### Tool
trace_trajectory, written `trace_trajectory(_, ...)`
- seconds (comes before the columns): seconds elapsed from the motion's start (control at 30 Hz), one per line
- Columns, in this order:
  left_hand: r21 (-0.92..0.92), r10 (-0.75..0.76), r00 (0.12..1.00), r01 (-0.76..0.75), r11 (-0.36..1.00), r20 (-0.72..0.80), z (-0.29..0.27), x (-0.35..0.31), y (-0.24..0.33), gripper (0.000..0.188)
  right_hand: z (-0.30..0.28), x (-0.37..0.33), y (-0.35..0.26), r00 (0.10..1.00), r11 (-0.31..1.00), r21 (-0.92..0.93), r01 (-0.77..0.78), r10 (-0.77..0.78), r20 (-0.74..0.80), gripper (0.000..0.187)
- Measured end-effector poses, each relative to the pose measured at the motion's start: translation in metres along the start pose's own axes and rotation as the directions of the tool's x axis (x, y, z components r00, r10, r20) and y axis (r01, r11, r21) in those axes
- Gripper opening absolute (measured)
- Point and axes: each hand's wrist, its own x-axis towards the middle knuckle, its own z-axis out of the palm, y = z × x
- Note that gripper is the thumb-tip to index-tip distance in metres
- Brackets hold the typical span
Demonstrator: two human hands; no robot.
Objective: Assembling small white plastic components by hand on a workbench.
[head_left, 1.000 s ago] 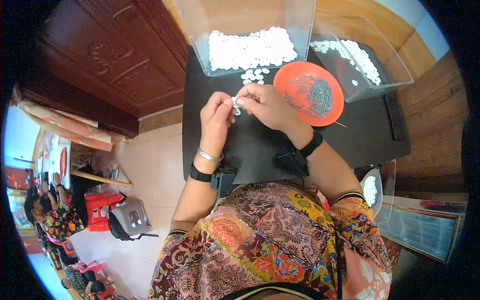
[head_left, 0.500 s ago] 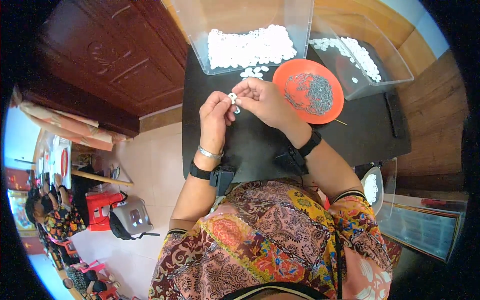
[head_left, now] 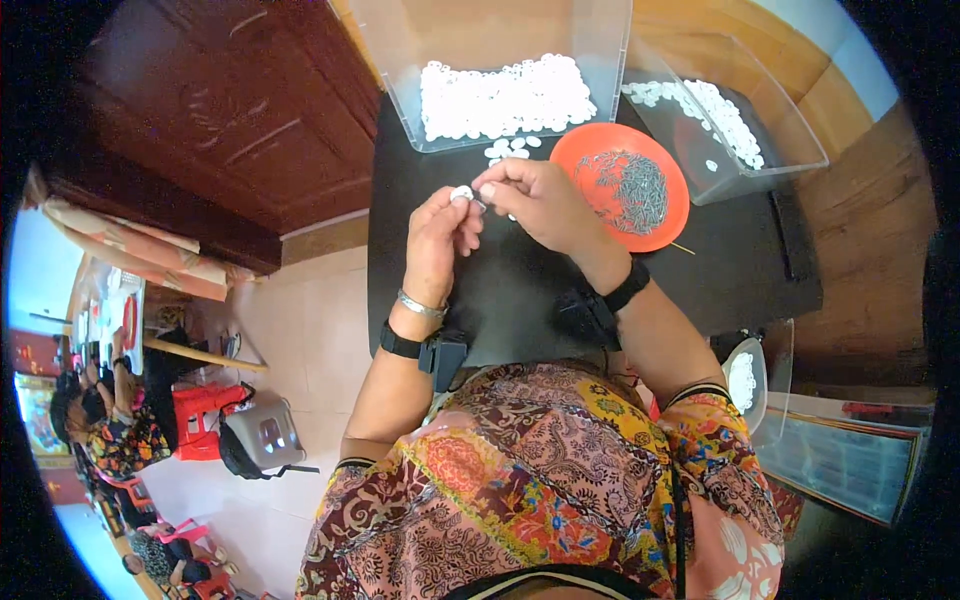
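Our left hand (head_left: 437,225) pinches a small white piece (head_left: 462,193) above the black desk (head_left: 520,300). Our right hand (head_left: 545,205), closer on it half a second ago, now sits just beside; we cannot tell its grip. Beyond, the orange-red plate (head_left: 600,138) and clear bin (head_left: 480,35) look unchanged.
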Motion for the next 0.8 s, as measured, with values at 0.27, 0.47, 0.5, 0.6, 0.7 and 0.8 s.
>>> trace_trajectory(0.27, 0.089, 0.075, 0.997, -0.072, 0.993, -0.024, 0.008, -0.008, 0.004, 0.028, 0.007, -0.005, 0.000, 0.996, 0.994, 0.104, -0.016, 0.007, 0.092, 0.009)
trace_trajectory(0.47, 0.291, 0.100, 0.995, -0.087, 0.953, -0.029, 0.005, -0.008, 0.000, 0.021, 0.000, -0.005, 0.004, 0.999, 0.993, -0.118, -0.007, 0.011, 0.037, 0.010)
trace_trajectory(0.5, 0.422, 0.173, 0.985, -0.151, 0.894, -0.015, 0.004, -0.008, 0.000, 0.019, 0.001, -0.006, 0.002, 1.000, 0.981, -0.194, -0.006, 0.011, 0.022, 0.009)
trace_trajectory(0.6, 0.440, 0.232, 0.972, -0.227, 0.869, 0.042, 0.004, -0.006, 0.005, 0.017, -0.004, -0.003, 0.000, 0.998, 0.971, -0.237, -0.007, 0.021, 0.053, 0.010)
trace_trajectory(0.7, 0.434, 0.258, 0.963, -0.264, 0.861, 0.073, 0.003, -0.006, 0.004, 0.020, -0.006, -0.001, 0.000, 0.997, 0.971, -0.239, -0.001, 0.019, 0.071, 0.011)
trace_trajectory(0.8, 0.281, 0.206, 0.979, -0.200, 0.939, 0.008, 0.008, -0.009, 0.005, 0.023, 0.003, -0.002, -0.002, 0.999, 0.984, -0.173, -0.042, 0.047, 0.025, 0.012)
